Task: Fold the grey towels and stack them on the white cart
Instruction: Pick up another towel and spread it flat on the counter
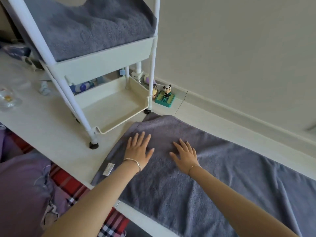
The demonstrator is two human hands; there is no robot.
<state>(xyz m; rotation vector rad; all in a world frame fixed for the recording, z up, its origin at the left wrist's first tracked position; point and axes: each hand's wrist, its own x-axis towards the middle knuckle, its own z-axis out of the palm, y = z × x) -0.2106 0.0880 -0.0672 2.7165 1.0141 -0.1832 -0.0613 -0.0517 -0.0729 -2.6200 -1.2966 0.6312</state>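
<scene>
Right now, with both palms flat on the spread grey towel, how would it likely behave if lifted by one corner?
The grey towel would probably droop limply: it already ripples near the right edge. Its thick pile suggests some weight. It should grip rather than slip under the left hand and right hand.

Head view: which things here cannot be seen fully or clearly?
- Spread towel: its right end is cut off by the picture edge.
- Towel on the cart: the top is cut off, so the number of towels is unclear.
- Tag on the spread towel: print too small to read.
</scene>
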